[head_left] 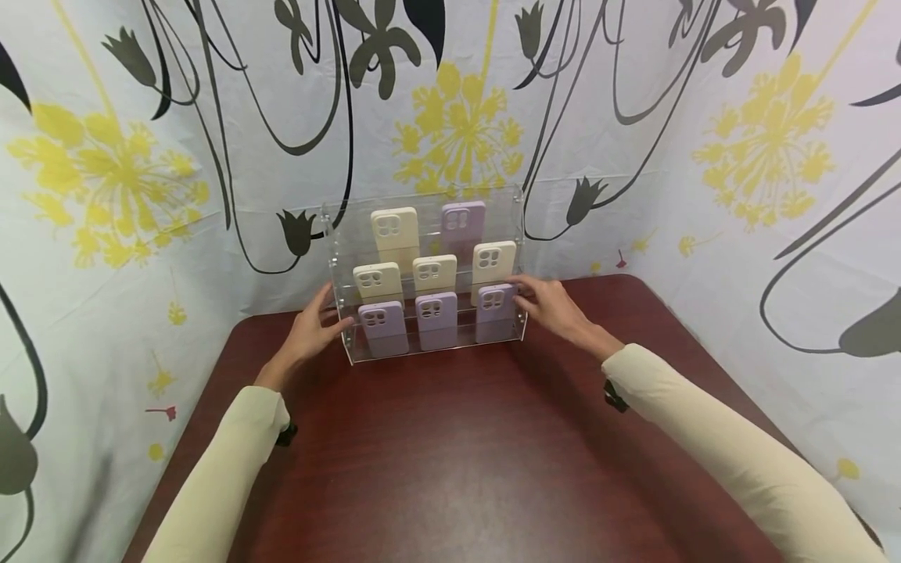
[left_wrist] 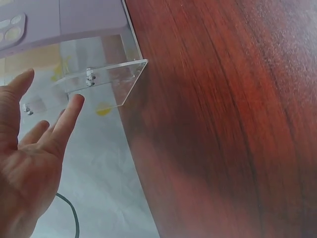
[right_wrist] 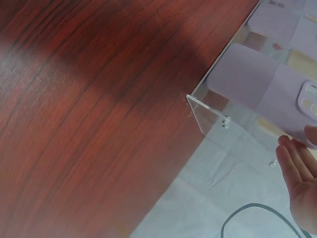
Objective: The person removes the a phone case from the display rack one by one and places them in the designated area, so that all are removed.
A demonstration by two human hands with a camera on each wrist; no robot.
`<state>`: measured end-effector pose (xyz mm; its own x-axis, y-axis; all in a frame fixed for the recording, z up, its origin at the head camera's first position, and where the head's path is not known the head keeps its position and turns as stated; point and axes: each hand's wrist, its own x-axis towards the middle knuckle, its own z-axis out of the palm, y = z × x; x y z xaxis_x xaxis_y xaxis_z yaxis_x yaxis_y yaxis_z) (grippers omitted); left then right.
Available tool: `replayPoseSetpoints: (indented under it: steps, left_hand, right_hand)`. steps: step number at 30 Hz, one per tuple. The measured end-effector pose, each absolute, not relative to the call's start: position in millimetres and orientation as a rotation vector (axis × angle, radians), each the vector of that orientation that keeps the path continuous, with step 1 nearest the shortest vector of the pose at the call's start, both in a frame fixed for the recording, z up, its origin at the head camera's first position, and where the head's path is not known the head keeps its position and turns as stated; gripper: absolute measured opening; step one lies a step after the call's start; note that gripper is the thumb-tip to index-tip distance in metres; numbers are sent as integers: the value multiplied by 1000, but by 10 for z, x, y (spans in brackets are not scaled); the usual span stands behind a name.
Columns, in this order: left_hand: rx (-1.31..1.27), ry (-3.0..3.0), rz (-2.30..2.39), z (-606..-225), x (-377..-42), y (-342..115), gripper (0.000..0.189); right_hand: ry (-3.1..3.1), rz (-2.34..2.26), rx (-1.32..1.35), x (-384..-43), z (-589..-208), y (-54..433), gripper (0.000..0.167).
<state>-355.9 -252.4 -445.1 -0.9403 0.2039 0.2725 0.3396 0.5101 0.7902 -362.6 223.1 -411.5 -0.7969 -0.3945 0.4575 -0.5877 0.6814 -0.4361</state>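
A clear acrylic tiered stand (head_left: 464, 345) holds phone cases at the back of the table. Three purple cases lean in its front row, the right one (head_left: 496, 322) beside my right hand (head_left: 556, 309). That hand's fingers are extended, with its thumb at the purple case's edge and the index fingertip near a cream case (head_left: 493, 260). In the right wrist view, fingertips lie right along the purple case (right_wrist: 242, 74). My left hand (head_left: 310, 328) is at the stand's left side, near the left purple case (head_left: 383, 328). The left wrist view shows its fingers (left_wrist: 67, 121) spread, holding nothing.
Three cream cases fill the middle row; a cream case (head_left: 396, 231) and a purple one (head_left: 463, 227) stand at the top. The dark red wooden table (head_left: 450, 453) extends in front. Patterned fabric walls (head_left: 281, 156) rise close behind the stand and along both sides.
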Motion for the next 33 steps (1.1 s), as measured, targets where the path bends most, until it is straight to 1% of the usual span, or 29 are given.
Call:
replayPoseSetpoints:
  steps: [8, 27, 33]
  left_hand:
    - [-401, -2598, -1504, -4496, -3559, -2501, 92]
    - [-390, -2588, -1539, -4496, -3567, -2454, 91]
    - [-366, -2583, -1532, -4447, -3558, -2463, 85]
  right_hand:
    - [-2554, 895, 713, -3668, -4103, 2201, 30]
    - [-2540, 947, 680, -3623, -4011, 2205, 29]
    - [-2502, 954, 712, -3583, -3895, 2199, 29]
